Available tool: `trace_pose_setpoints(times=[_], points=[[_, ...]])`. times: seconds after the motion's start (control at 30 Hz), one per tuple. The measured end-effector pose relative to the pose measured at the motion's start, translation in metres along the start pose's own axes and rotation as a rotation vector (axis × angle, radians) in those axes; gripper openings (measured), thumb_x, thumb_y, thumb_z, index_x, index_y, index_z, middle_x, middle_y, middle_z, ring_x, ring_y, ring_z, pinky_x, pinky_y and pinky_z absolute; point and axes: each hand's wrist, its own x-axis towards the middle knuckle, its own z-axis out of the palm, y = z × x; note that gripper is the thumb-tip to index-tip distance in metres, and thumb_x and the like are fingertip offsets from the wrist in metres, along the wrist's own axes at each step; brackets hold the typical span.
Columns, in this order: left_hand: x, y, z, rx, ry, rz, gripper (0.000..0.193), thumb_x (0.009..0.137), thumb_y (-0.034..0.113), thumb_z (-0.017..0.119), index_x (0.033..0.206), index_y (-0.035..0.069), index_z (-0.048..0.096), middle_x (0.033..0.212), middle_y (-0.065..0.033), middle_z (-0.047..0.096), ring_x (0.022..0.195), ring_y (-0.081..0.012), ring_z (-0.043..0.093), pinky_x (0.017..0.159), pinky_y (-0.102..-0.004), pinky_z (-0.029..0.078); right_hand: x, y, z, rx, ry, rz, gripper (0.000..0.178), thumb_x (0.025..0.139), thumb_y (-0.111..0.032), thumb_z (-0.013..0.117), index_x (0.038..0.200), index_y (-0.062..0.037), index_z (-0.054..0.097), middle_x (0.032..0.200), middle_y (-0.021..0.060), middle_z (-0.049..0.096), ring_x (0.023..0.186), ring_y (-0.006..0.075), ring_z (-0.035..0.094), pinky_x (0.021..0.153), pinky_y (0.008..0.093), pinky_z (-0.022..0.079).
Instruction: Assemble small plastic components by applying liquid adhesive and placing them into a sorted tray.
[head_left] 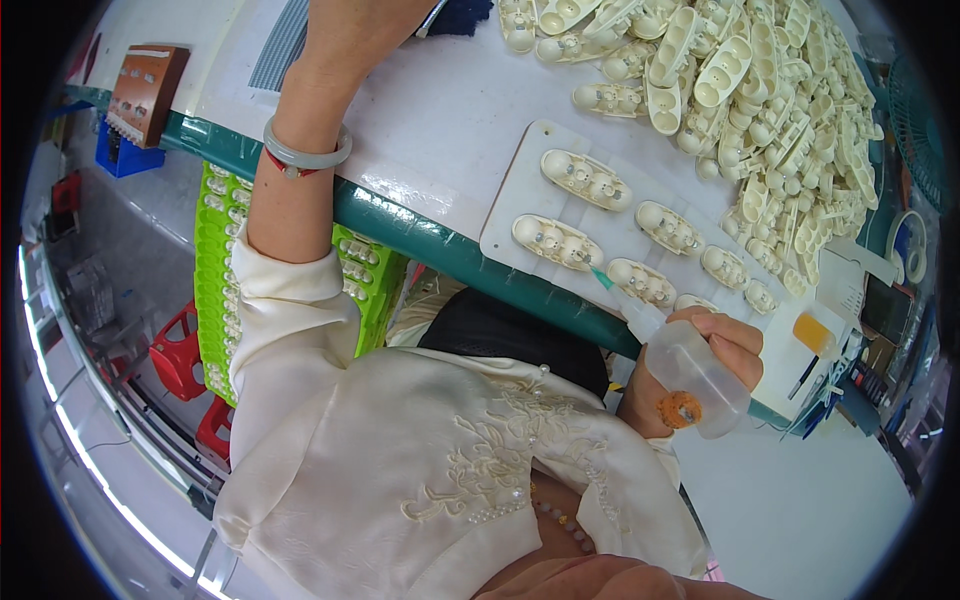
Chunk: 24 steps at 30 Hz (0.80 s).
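The person's white blouse (440,450) occupied the nearest position. In front of it, the right hand (728,345) gripped a clear squeeze bottle (690,368), with the fingers curled around its body. A rough orange-brown plug (680,409) was located at the rear end of the bottle. The teal nozzle (602,279) was directed at the right end of a cream oval case (555,242); contact between tip and case could not be confirmed from this angle.

The case lay on a white board (508,200), placed on the white table (410,150) beside its green edge (425,232). Further cream cases were arranged on the board in two slanting rows, hollow side up. Green trays (212,260) holding small white pieces were positioned below the table edge, at left.

The left arm extended across the table. The left hand (365,25) was cut off by the upper border, and the state of its fingers could not be determined. A dark blue cloth (462,17) lay near it. A heap of cases (780,110) covered the far right. A wooden box (148,95) stood at the far left.
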Motion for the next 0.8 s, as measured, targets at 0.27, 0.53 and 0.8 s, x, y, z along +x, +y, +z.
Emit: trace_pose_setpoints(times=[0.27,0.53,0.8], points=[[0.0,0.002,0.0,0.02,-0.012,-0.007,0.009,0.082,0.005,0.06,0.085,-0.003,0.062,0.064,-0.0023,0.059,0.055,-0.0054,0.051,0.049,-0.0176,0.041,0.002,0.012,-0.023,0.045,0.362,-0.062,0.042,0.083,-0.041,0.041,0.083,0.0011,0.04,0.079,0.0149,0.043,0.051,0.016,0.043,0.036,0.0245,0.038],[0.002,0.006,0.003,0.062,-0.006,-0.108,0.009,0.083,0.005,0.059,0.086,-0.003,0.062,0.068,-0.0034,0.059,0.057,-0.0062,0.052,0.052,-0.0179,0.043,-0.001,0.02,-0.039,0.19,0.096,-0.111,0.022,0.079,-0.011,0.054,0.093,0.0022,0.043,0.083,0.0154,0.045,0.051,0.02,0.047,0.039,0.0277,0.042],[0.004,0.004,0.013,0.064,-0.032,-0.107,0.01,0.083,0.006,0.059,0.087,-0.003,0.062,0.067,-0.0028,0.059,0.057,-0.006,0.052,0.051,-0.0181,0.042,-0.003,0.017,-0.046,0.256,0.106,-0.024,0.023,0.076,-0.004,0.062,0.089,0.0012,0.044,0.087,0.0162,0.048,0.053,0.0271,0.053,0.046,0.0362,0.048]])
